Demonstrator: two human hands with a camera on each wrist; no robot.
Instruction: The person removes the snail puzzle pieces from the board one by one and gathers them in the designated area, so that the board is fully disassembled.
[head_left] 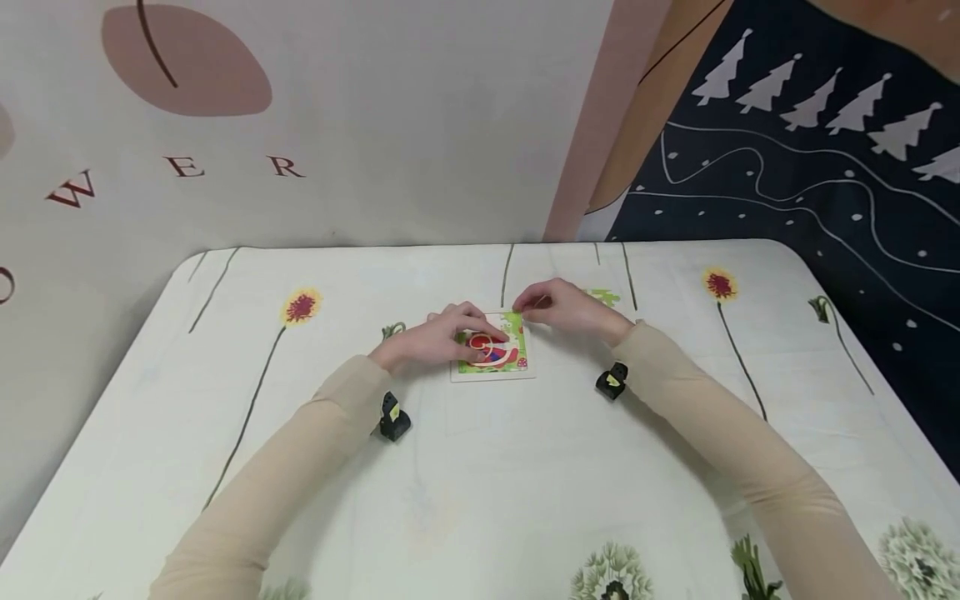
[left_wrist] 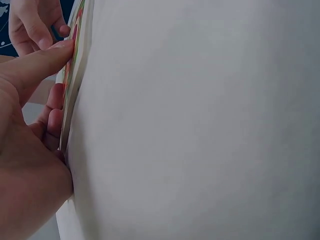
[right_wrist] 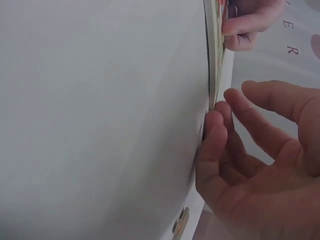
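A small square puzzle board (head_left: 492,377) with a pale rim lies flat on the white table. Its picture shows a red and blue figure on green. My left hand (head_left: 450,335) rests over the board's left part, thumb and index finger on the picture. In the left wrist view, the other fingers (left_wrist: 54,120) bend along the board's edge. At the upper right corner is my right hand (head_left: 558,307); in the right wrist view its lower fingertips (right_wrist: 214,119) meet the board's end, while thumb and index finger stand apart with nothing between them.
A flat green piece (head_left: 602,296) with a wavy outline lies behind my right hand, partly covered by it. Flowers are printed on the tablecloth (head_left: 480,492). A pale wall hanging (head_left: 420,125) and a dark one with white trees (head_left: 795,167) border the table.
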